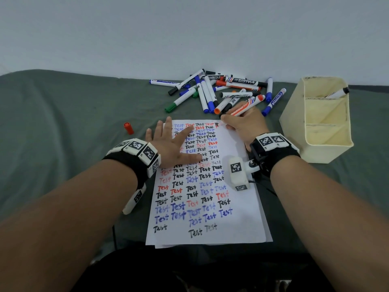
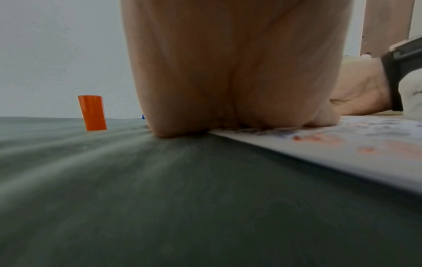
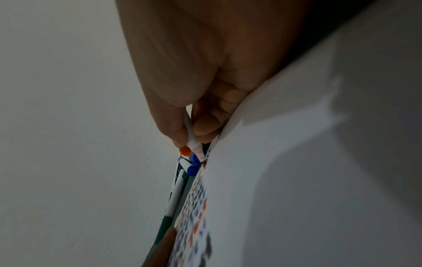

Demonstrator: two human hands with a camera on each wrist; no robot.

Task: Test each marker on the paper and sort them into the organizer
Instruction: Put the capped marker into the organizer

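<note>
Head view shows the left hand (image 1: 170,144) lying flat with straight, spread fingers on the upper left part of the white sheet of paper (image 1: 248,207), which is covered with rows of the word "Test" in black, blue and red ink. From the paper's centre, the right hand (image 1: 244,125) sits at about one o'clock on the sheet's top right corner, its fingers curled around an uncapped white whiteboard marker with orange-red lettering (image 1: 242,108), the tip down on the paper. Right wrist view (image 3: 194,142) confirms the pinch near the marker's nib, which touches the sheet.

At ten o'clock from the paper, an orange-red marker cap (image 1: 128,127) stands apart on the grey-green cloth surface (image 1: 63,123); the left wrist view (image 2: 92,112) shows it upright.

At twelve o'clock, near the pale wall (image 1: 189,28), lies a loose pile of white markers with blue, black, green and red caps (image 1: 210,89). At two o'clock stands the cream plastic organizer with slanted compartments (image 1: 294,133); one white marker with a black cap (image 1: 339,92) leans in its farthest compartment.

Both forearms wear black bands with white tagged blocks (image 1: 139,152).
</note>
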